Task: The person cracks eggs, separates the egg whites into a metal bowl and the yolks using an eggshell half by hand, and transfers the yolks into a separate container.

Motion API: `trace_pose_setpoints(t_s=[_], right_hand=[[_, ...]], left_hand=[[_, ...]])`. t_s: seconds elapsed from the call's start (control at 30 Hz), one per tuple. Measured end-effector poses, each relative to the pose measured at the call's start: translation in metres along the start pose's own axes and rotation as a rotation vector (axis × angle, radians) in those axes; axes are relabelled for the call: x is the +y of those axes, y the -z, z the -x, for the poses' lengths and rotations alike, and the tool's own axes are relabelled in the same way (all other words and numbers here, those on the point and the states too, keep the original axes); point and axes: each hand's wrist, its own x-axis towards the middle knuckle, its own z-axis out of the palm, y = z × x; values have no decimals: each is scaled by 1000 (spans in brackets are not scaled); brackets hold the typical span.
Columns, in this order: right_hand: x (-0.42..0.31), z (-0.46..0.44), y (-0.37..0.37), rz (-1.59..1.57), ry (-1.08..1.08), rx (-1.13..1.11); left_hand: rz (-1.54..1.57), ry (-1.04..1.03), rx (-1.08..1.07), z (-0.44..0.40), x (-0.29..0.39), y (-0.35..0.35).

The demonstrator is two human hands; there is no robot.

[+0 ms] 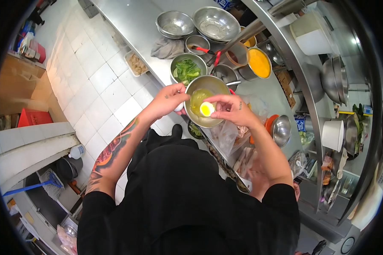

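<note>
A half eggshell with a bright yellow yolk (pixel 207 109) in it is pinched in the fingers of my right hand (pixel 232 108), over a metal bowl (pixel 219 84). Clear, yellowish egg white (pixel 198 97) lies in the bottom of that bowl. At the bowl's left rim my left hand (pixel 170 101) is closed on a white, rounded piece that looks like the other eggshell half (pixel 179 107). My left fingers partly hide it.
Beyond the bowl stand a bowl of green leaves (pixel 187 71), a pot of orange-yellow liquid (pixel 259 63) and metal colanders (pixel 216 23). A grey cloth (pixel 167 48) lies nearby. Clear plastic bags (pixel 225 138) sit to the right, below a metal shelf edge (pixel 300 76).
</note>
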Motion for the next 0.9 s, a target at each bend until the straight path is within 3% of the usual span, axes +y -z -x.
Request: trace_pose_setpoints(t_s=[0.27,0.4,0.47,0.5,0.57,0.7,0.77,0.87,0.9], right_hand=[[1,27,64,-152,262,510],[40,33,135,-92,221,716],[76,26,178,233,68,908],[97,21,200,234,73,910],[139,7,240,743,-251,1006],[178,-19,277,1074,-332,977],[178,-24,289,1225,-304,752],[216,-33,331,1210,-224,691],[220,-30,335,936,-159,756]], left_hand=[[68,-22,30,-12,-19,-29],[97,-36,42,-16,-29,-42],[104,-44,60,-11,-28,-49],[129,-54,70,-9,-30,-50],[171,-65,136,-2,-32,-54],[189,-71,262,22,-52,-47],[199,-57,327,43,-49,-46],[224,-59,436,76,-59,-37],[235,-86,468,89,-64,-32]])
